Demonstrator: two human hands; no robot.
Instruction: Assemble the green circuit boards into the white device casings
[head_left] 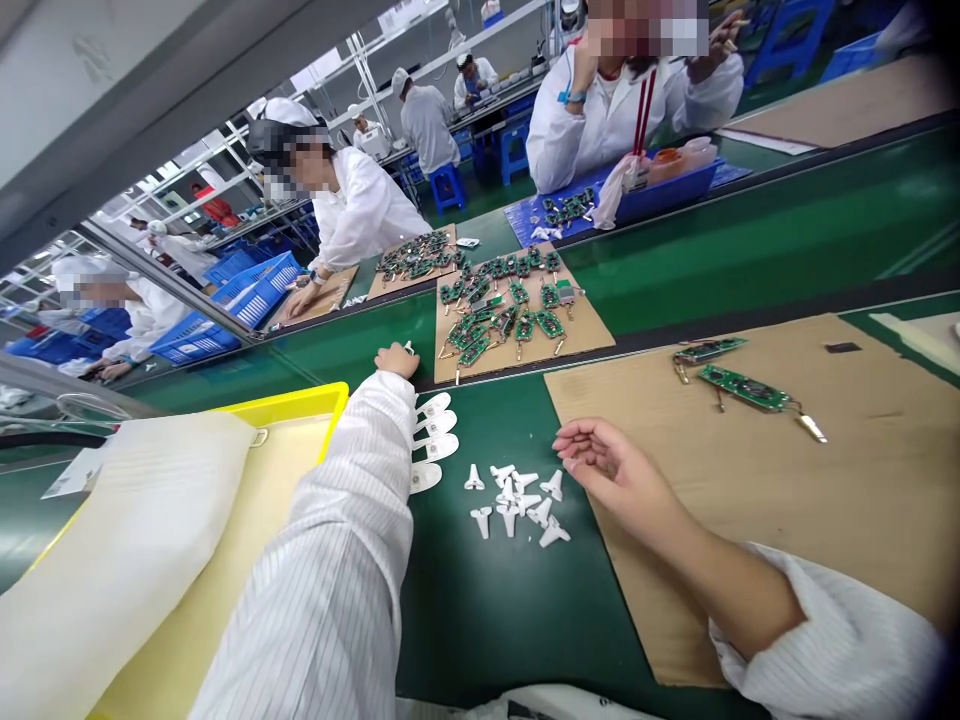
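My left hand (397, 360) reaches far forward over the conveyor's near edge, its fingers curled closed. A small whitish bit shows at the fingers, too small to name. Just below it, several white oval plastic shells (435, 424) lie in a column, partly hidden by my left sleeve. My right hand (607, 460) hovers over the left edge of a cardboard sheet (720, 500), palm turned inward, fingers loosely bent and apart, with nothing in it. Beside it on the green table lies a loose group of small white three-pointed plastic pieces (517, 500).
Two green circuit boards (750, 388) with wires lie on the cardboard. Many more boards (510, 310) cover another cardboard piece on the green conveyor (675, 250). A yellow tray (337, 425) with a white foam sheet (150, 500) stands left. Co-workers in white sit across.
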